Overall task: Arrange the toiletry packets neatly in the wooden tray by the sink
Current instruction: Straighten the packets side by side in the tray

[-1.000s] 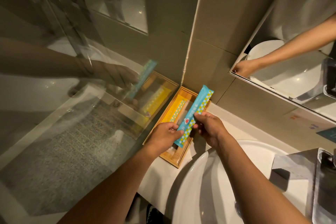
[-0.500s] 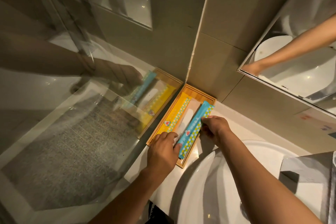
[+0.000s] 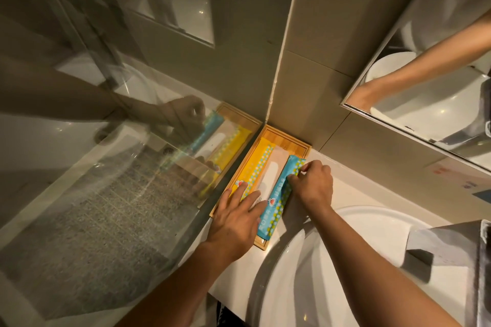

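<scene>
A wooden tray (image 3: 288,138) sits in the counter's corner between a glass panel and the tiled wall. Three long packets lie side by side in it: a yellow packet (image 3: 254,164) on the left, a white packet (image 3: 271,174) in the middle, a blue packet (image 3: 277,198) on the right. My left hand (image 3: 235,218) rests flat on the near ends of the yellow and white packets, fingers spread. My right hand (image 3: 313,184) pinches the blue packet's right edge near its far end.
A round white sink basin (image 3: 318,268) lies just right of the tray, under my right forearm. The glass panel (image 3: 106,167) on the left reflects the tray and hands. A mirror (image 3: 438,87) hangs at the upper right. A tissue box (image 3: 451,247) stands at the right edge.
The blue packet came down from a raised, tilted hold into the tray's right side. My left hand slid from its near end onto the yellow and white packets.
</scene>
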